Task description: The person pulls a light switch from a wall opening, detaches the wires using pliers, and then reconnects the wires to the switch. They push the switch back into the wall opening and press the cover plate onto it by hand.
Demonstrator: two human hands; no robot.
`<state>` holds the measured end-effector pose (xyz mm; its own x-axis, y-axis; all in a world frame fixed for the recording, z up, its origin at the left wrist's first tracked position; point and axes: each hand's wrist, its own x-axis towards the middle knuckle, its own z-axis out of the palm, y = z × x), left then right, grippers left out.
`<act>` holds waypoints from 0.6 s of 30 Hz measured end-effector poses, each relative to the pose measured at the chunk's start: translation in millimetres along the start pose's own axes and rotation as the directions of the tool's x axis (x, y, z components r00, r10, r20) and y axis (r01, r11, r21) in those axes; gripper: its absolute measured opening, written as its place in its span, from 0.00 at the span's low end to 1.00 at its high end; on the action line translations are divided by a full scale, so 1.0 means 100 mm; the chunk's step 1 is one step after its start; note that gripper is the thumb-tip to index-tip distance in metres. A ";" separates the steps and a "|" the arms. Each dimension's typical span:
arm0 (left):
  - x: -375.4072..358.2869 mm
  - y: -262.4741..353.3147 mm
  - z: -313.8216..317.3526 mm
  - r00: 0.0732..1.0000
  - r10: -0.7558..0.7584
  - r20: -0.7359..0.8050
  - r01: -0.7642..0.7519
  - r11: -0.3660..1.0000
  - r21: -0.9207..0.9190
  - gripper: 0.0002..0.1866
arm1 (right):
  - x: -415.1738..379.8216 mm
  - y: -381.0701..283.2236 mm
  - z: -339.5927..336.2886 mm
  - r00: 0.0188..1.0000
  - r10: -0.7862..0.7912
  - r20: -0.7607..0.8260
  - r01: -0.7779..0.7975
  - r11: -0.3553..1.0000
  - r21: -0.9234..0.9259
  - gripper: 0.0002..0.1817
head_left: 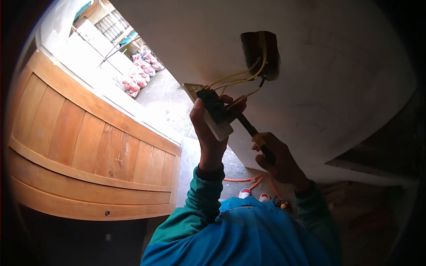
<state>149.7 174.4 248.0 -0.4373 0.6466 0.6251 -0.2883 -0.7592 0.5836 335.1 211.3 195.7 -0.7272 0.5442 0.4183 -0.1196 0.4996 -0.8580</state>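
L hand (207, 139) gripped the wired plate (217, 126) — R hand (282, 160), clenched on the screwdriver (266, 153), sat lower R, shaft's long axis slanting up-L toward plate's back.

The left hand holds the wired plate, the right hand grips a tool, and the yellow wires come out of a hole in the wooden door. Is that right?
Not quite: the head view shows the yellow wires coming out of a hole in the pale wall, not the wooden door. The left hand does hold the wired plate, and the right hand grips a tool.
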 end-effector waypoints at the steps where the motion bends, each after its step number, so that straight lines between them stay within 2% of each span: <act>1: 0.01 0.05 -0.01 0.993 -0.112 -0.021 0.111 0.993 -0.039 0.23 | 0.00 -0.01 0.00 1.000 -0.003 0.006 0.003 1.000 -0.004 0.24; 2: 0.02 0.07 0.00 0.974 -0.224 -0.038 0.220 0.972 -0.080 0.26 | -0.02 -0.03 -0.01 1.000 0.027 0.010 -0.027 1.000 0.004 0.21; 3: 0.01 0.06 0.01 0.975 -0.219 -0.042 0.215 0.973 -0.082 0.26 | -0.02 -0.04 -0.02 0.998 0.057 0.013 -0.057 0.998 0.010 0.18; 5: -0.01 0.03 0.04 0.983 -0.123 -0.137 0.148 0.970 0.195 0.30 | -0.03 -0.06 -0.04 0.997 0.065 0.033 -0.065 0.998 0.003 0.18; 6: -0.02 0.05 0.04 0.983 -0.119 -0.142 0.145 0.971 0.192 0.30 | -0.03 -0.08 -0.06 0.996 0.073 0.046 -0.073 0.997 -0.002 0.18; 8: 0.01 0.09 0.06 0.941 -0.257 -0.220 0.288 0.950 0.120 0.30 | -0.04 -0.08 -0.09 0.992 0.100 0.080 -0.100 0.995 -0.006 0.19; 10: 0.04 0.13 0.11 0.931 -0.284 -0.229 0.313 0.945 0.099 0.32 | -0.04 -0.06 -0.11 0.985 0.129 0.116 -0.128 0.992 -0.013 0.20; 11: 0.05 0.13 0.13 0.920 -0.311 -0.237 0.337 0.938 0.077 0.34 | -0.05 -0.02 -0.12 0.985 0.119 0.127 -0.131 0.988 0.087 0.18; 12: 0.06 0.13 0.14 0.920 -0.300 -0.251 0.325 0.944 0.063 0.34 | -0.06 0.00 -0.15 0.983 0.111 0.144 -0.136 0.974 0.183 0.15; 13: 0.07 0.12 0.14 0.920 -0.313 -0.235 0.338 0.938 0.075 0.34 | -0.06 -0.02 -0.18 0.979 0.116 0.166 -0.143 0.976 0.164 0.15; 15: 0.07 0.11 0.16 0.921 -0.315 -0.230 0.339 0.938 0.072 0.35 | -0.06 -0.06 -0.21 0.972 0.146 0.184 -0.196 0.935 0.296 0.13; 18: 0.08 0.13 0.18 0.920 -0.311 -0.240 0.339 0.937 0.088 0.36 | -0.05 -0.09 -0.23 0.970 0.155 0.188 -0.202 0.942 0.267 0.13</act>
<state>157.7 170.7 269.9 -0.5167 0.8126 0.2695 -0.3435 -0.4851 0.8042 355.2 219.3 207.6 -0.8509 0.4785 0.2168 -0.1463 0.1806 -0.9726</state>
